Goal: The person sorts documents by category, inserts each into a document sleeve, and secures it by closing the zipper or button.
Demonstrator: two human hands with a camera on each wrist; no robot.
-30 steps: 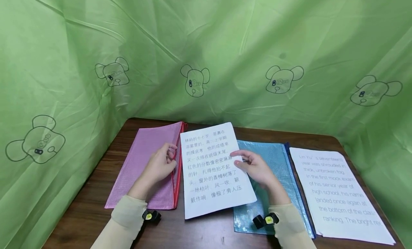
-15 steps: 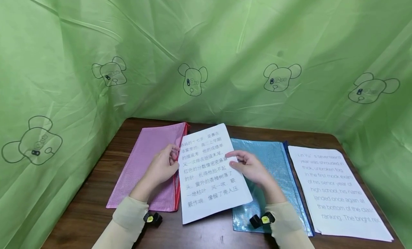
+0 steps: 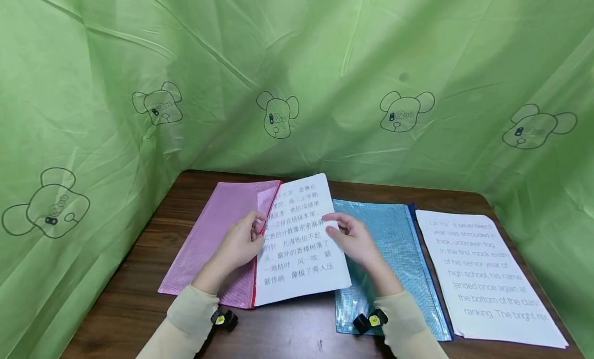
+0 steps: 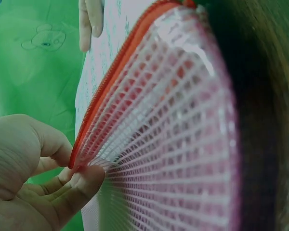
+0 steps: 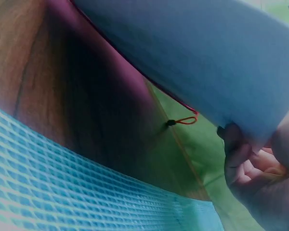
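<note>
A pink mesh zip pouch (image 3: 204, 245) lies on the left of the table, its red zipper edge (image 4: 108, 72) lifted. My left hand (image 3: 241, 240) pinches that edge between thumb and fingers, as the left wrist view shows. White paper (image 3: 301, 245) printed with Chinese characters has its left side inside the pouch mouth, behind the red edge; the rest sticks out to the right. My right hand (image 3: 355, 240) grips the paper's right edge with thumb and fingers. In the right wrist view the paper's underside (image 5: 197, 53) shows above the right hand (image 5: 265, 168).
A blue mesh zip pouch (image 3: 385, 266) lies flat under and beside the right forearm. Right of it rests a stack of paper (image 3: 492, 276) with English print. A green curtain (image 3: 325, 65) hangs behind the wooden table (image 3: 287, 338).
The right hand has shifted left with the paper, whose left side has slid into the pink pouch. The left hand has drawn the pouch's red edge slightly right, over the paper.
</note>
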